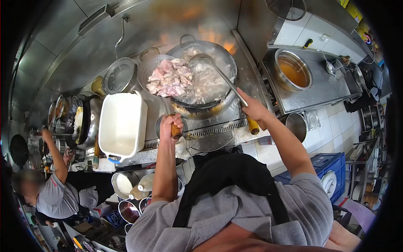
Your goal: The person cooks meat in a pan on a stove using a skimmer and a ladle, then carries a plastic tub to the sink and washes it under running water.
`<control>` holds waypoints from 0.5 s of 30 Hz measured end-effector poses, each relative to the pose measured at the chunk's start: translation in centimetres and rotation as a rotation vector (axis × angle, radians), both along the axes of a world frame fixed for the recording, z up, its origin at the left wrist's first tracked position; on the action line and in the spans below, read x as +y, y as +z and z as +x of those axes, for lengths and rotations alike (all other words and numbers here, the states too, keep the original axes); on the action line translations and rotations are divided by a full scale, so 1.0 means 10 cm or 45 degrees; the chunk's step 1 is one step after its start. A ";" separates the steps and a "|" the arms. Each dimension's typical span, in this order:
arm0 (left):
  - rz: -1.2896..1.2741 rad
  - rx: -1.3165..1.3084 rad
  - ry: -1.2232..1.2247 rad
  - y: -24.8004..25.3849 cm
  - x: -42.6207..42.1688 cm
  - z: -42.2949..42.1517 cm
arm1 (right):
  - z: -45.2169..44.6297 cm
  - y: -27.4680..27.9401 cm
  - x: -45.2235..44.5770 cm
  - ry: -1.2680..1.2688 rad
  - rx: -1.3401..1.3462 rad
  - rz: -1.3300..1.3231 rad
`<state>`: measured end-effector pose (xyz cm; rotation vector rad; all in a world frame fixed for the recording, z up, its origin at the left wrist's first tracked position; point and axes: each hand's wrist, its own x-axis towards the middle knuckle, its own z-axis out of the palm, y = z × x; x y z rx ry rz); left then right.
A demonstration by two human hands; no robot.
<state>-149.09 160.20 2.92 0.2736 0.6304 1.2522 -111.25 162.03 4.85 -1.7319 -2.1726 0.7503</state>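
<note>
My left hand [171,126] is closed around the wooden-ended handle of a perforated strainer [151,64]. Pale pink raw-looking meat pieces [168,80] are heaped in the strainer, which overlaps the left side of a large wok [230,53]. In the wok is a whitish, steaming, foamy liquid [214,86]; what lies under it is hard to make out. With my right hand [253,108] I grip the long handle of a metal ladle [222,74], its bowl at the far part of the wok. Flames show behind the wok's rim.
A white rectangular tub [121,126] stands left of the wok, with a metal pot [119,75] behind it. On the right counter sits a steel pot of brown liquid [292,69]. At far left, another person [58,195] works over a second wok. A blue crate [323,168] is to my right.
</note>
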 end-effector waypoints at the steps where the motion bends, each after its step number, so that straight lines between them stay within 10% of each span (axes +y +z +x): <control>1: 0.007 -0.002 0.001 0.03 0.00 0.07 | 0.04 0.02 -0.09 0.001 -0.002 0.007; 7: 0.004 0.573 -0.026 0.20 0.16 0.62 | -0.20 0.43 -0.54 -0.344 1.135 -0.708; 15: 0.144 1.026 0.047 0.61 0.61 0.84 | -0.26 0.41 -0.46 -0.450 1.479 -0.823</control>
